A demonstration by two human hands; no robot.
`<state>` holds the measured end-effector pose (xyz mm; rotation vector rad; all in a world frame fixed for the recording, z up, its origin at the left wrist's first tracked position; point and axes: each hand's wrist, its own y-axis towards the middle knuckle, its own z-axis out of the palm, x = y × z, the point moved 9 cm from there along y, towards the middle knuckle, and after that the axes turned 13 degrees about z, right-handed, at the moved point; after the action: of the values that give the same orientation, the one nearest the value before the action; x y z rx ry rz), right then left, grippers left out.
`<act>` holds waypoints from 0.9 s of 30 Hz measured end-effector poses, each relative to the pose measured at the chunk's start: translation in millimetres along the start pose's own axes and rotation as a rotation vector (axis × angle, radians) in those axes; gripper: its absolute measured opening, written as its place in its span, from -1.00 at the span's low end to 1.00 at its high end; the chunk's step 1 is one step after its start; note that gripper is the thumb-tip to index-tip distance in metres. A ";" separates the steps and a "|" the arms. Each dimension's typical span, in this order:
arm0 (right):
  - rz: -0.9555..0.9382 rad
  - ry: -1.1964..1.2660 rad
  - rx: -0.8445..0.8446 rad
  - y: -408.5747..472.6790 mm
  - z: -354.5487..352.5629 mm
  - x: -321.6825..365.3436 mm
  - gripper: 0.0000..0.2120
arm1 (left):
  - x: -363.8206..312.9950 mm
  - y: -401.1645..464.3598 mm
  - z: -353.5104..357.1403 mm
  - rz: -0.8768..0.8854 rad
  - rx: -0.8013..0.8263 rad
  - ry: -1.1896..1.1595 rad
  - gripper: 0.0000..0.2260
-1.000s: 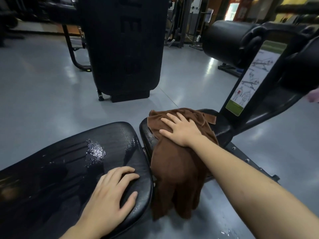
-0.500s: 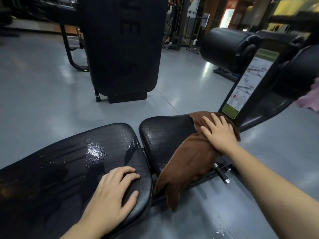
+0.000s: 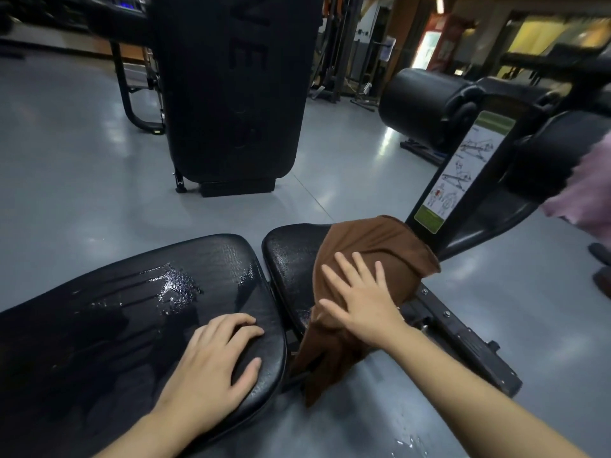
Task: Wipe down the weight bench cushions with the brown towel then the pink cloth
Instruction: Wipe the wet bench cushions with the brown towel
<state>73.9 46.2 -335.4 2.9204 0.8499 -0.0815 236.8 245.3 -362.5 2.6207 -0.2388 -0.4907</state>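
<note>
The black weight bench has a long back cushion (image 3: pixel 109 319) at lower left, wet and streaked, and a smaller seat cushion (image 3: pixel 291 256) to its right. A brown towel (image 3: pixel 373 246) lies over the seat cushion's right half and hangs off its near edge. My right hand (image 3: pixel 360 299) presses flat on the towel, fingers spread. My left hand (image 3: pixel 215 365) rests palm down on the back cushion's right end, holding nothing. A pink cloth (image 3: pixel 585 196) hangs over a padded roller at the far right edge.
A black roller pad (image 3: pixel 420 104) and the bench post with an instruction sticker (image 3: pixel 459 173) rise beyond the seat. A tall black machine shroud (image 3: pixel 231 90) stands on the grey floor behind. Water drops (image 3: pixel 406 444) lie on the floor near my right arm.
My right hand swept the towel from the seat's left side out to its far right end, then drew it back toward me. My left hand has stayed put.
</note>
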 end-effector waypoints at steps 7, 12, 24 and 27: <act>-0.353 -0.096 0.064 -4.5 5.9 51.9 -0.24 | 1.8 0.3 1.9 -0.014 0.021 -0.001 -0.68; -0.193 -0.044 0.160 53.2 -2.1 34.8 -0.24 | 1.6 0.4 1.2 -0.016 0.027 -0.007 -0.68; 0.082 -0.053 0.187 127.5 -2.7 -0.1 -0.29 | 2.5 -0.9 2.1 -0.012 0.025 -0.023 -0.68; 0.056 -0.093 0.179 99.4 0.1 12.6 -0.26 | 2.2 -0.5 1.0 -0.013 0.022 -0.023 -0.68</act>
<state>137.9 -30.5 -328.6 3.0738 0.7848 -0.3020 238.5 244.7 -364.2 2.6408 -0.2355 -0.5254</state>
